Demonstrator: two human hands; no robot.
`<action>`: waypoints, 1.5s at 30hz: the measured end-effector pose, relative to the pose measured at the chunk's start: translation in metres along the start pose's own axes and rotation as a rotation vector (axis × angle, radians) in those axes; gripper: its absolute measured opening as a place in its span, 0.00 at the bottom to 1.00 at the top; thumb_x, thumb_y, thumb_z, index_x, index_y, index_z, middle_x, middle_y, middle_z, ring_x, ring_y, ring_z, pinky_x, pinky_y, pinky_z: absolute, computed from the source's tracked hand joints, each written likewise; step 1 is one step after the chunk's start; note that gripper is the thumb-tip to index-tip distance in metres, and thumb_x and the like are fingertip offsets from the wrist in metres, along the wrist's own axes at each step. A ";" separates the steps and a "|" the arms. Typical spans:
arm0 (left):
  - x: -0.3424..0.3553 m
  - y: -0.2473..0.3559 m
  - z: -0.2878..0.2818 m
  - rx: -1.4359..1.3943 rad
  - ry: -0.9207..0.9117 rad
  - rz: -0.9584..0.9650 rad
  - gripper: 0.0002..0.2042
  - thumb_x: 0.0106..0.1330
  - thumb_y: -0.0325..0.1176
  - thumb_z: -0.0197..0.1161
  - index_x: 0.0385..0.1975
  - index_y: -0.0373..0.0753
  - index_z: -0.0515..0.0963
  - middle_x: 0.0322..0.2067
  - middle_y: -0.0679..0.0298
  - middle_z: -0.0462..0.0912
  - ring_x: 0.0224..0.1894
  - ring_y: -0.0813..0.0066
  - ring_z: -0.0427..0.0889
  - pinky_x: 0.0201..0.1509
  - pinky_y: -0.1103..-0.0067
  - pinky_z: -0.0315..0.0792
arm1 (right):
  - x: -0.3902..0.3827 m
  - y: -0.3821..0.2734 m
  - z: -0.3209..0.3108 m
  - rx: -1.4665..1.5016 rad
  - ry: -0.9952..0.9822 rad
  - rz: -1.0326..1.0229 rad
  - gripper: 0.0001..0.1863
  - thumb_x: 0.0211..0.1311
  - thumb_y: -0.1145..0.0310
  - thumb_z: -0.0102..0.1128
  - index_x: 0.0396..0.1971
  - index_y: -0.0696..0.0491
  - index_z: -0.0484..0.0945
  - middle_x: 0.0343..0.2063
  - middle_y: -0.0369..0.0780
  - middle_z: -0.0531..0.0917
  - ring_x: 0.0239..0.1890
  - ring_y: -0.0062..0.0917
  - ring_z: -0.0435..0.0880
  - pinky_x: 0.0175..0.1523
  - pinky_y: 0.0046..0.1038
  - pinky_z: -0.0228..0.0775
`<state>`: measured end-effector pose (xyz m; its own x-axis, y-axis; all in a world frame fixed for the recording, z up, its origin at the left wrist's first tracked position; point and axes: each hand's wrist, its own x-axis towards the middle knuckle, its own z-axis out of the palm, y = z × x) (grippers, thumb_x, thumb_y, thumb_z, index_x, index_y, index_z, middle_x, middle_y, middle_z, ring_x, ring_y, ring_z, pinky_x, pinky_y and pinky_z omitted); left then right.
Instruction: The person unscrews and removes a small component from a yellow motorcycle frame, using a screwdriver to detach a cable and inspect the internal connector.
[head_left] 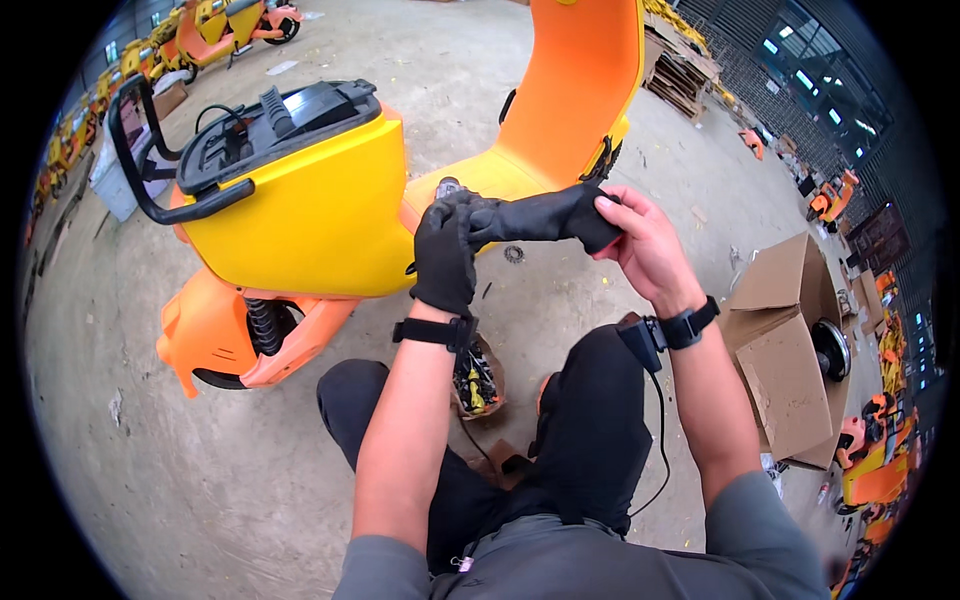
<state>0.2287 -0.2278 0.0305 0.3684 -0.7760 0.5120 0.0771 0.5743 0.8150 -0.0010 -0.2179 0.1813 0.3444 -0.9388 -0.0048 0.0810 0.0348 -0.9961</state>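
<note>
My left hand (pixel 445 255), in a black glove, is wrapped round the front part of a black cordless ratchet wrench (pixel 540 216). Its grey metal head (pixel 448 187) sticks out past my gloved fingers. Bare, my right hand (pixel 640 235) grips the thicker rear end of the tool, where a bit of red shows, with the thumb on top and fingers underneath. The tool lies nearly level, in front of a yellow and orange scooter (pixel 300 205). A dark strap sits on each wrist.
Between my knees stands a small open box of parts (pixel 478 385). A toothed ring (pixel 514 255) lies on the concrete floor. An open cardboard box (pixel 785 350) is at my right. More scooters (pixel 225 35) stand at far left, and flattened cardboard (pixel 680 70) is stacked behind.
</note>
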 end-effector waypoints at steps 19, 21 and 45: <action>0.059 0.038 -0.010 0.040 -0.643 -0.209 0.13 0.73 0.37 0.58 0.47 0.33 0.78 0.38 0.60 0.84 0.38 0.77 0.85 0.40 0.82 0.79 | 0.098 0.046 0.000 -0.196 -0.067 -0.055 0.11 0.69 0.68 0.61 0.47 0.56 0.79 0.38 0.39 0.86 0.37 0.23 0.87 0.44 0.27 0.83; 0.047 0.018 -0.020 0.090 -0.493 -0.240 0.13 0.71 0.36 0.58 0.44 0.31 0.79 0.36 0.58 0.86 0.36 0.78 0.86 0.36 0.83 0.79 | 0.108 0.059 0.004 -0.163 -0.062 -0.062 0.10 0.70 0.67 0.59 0.46 0.56 0.79 0.40 0.40 0.86 0.39 0.24 0.87 0.52 0.28 0.81; 0.022 -0.056 -0.022 0.931 -0.420 -0.305 0.13 0.61 0.39 0.60 0.36 0.37 0.80 0.39 0.44 0.84 0.46 0.44 0.82 0.49 0.58 0.75 | 0.106 0.152 0.046 -0.699 0.082 -0.343 0.07 0.62 0.71 0.60 0.34 0.59 0.77 0.26 0.46 0.82 0.30 0.39 0.83 0.38 0.36 0.74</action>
<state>0.2529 -0.2709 -0.0097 0.0908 -0.9831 0.1590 -0.6916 0.0527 0.7204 0.0903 -0.2962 0.0338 0.3346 -0.8811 0.3342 -0.4470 -0.4606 -0.7668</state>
